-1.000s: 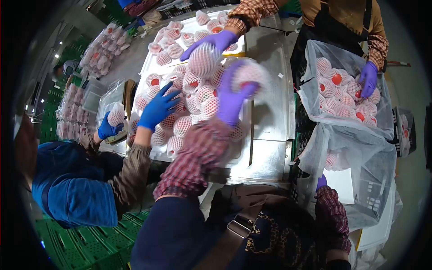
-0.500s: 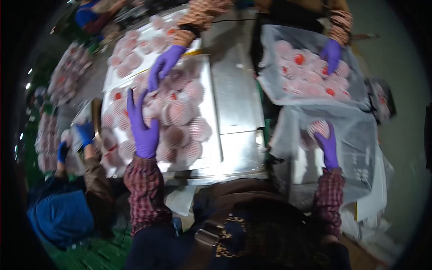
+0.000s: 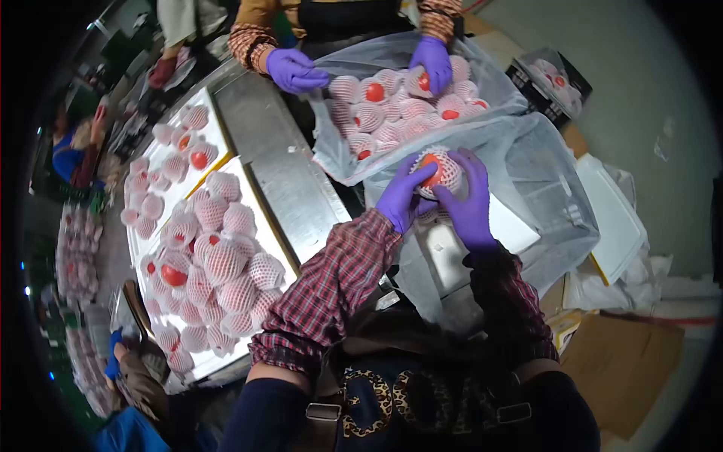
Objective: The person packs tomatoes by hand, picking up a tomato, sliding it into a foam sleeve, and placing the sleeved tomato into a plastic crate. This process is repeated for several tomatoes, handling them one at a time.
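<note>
Both of my hands, in purple gloves, hold a round red fruit in a white foam net (image 3: 440, 172). My left hand (image 3: 403, 197) has its fingers around the near left side, and my right hand (image 3: 471, 202) is closed on the right side. The fruit is above a box lined with clear plastic film (image 3: 553, 192). Just under my hands, more foam netting shows, partly hidden. Off to the left, a heap of netted fruit (image 3: 224, 260) lies on a white tray (image 3: 275, 256).
Across from me, a co-worker's gloved hands (image 3: 433, 64) are at a film-lined box of netted fruit (image 3: 392, 113). A metal table (image 3: 267, 154) runs beside the trays. A black crate (image 3: 553, 87) stands far right, cardboard (image 3: 621, 369) lower right. Another worker's blue glove (image 3: 113, 355) shows lower left.
My view has swung right. My left hand has left the fruit heap and joined my right hand at one netted fruit. The co-worker's hand has moved from the heap to the far box.
</note>
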The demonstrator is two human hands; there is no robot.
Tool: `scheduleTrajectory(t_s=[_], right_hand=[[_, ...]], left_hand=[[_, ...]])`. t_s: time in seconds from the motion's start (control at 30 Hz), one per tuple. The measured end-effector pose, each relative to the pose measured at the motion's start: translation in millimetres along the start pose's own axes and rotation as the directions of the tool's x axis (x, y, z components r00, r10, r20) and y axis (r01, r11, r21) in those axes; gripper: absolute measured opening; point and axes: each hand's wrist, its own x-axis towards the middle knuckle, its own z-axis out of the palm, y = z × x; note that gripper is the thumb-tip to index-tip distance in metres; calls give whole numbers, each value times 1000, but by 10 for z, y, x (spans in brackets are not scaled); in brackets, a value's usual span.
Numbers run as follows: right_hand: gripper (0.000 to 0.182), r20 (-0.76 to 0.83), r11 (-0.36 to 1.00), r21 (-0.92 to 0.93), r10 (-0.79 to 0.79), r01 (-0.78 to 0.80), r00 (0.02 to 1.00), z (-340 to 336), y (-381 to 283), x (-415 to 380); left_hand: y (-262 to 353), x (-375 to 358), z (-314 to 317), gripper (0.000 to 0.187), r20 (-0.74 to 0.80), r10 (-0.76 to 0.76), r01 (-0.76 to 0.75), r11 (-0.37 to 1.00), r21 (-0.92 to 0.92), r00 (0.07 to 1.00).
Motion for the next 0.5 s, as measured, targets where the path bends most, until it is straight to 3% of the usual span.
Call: scheduleTrajectory(t_s=[0.1, 0.13, 0.2, 0.23, 0.33, 0.37, 0.47, 0.5], right_hand=[[34, -33, 967, 185, 182, -173, 983, -9, 243, 58], [32, -5, 880, 368, 324, -299, 946, -54, 345, 56], [29, 127, 562, 674, 552, -480, 824, -116, 415, 61], [25, 242, 285, 843, 556, -456, 795, -111, 453, 88], [22, 175, 476, 746, 535, -466, 826, -70, 662, 66], [23, 223, 600, 661, 416, -451, 881, -60, 750, 38], [25, 344, 899, 291, 222, -328, 912, -28, 853, -45], [27, 170, 954, 141, 241, -265, 956, -26, 801, -38]], left_hand=[[-255, 156, -38, 53, -54, 137, -140, 987, -73, 989], [-319, 203, -91, 53, -12, 113, -114, 990, -79, 994], [-237, 178, -126, 54, 63, 70, -64, 994, -91, 996], [-198, 204, -206, 52, 176, -96, 126, 977, -173, 980], [-84, 91, -147, 56, 239, -218, 291, 895, -338, 946], [-60, 58, -105, 63, 227, -217, 285, 898, -335, 949], [-74, 82, -126, 63, 229, -264, 335, 864, -377, 937], [-83, 96, -117, 63, 211, -267, 328, 877, -350, 940]])
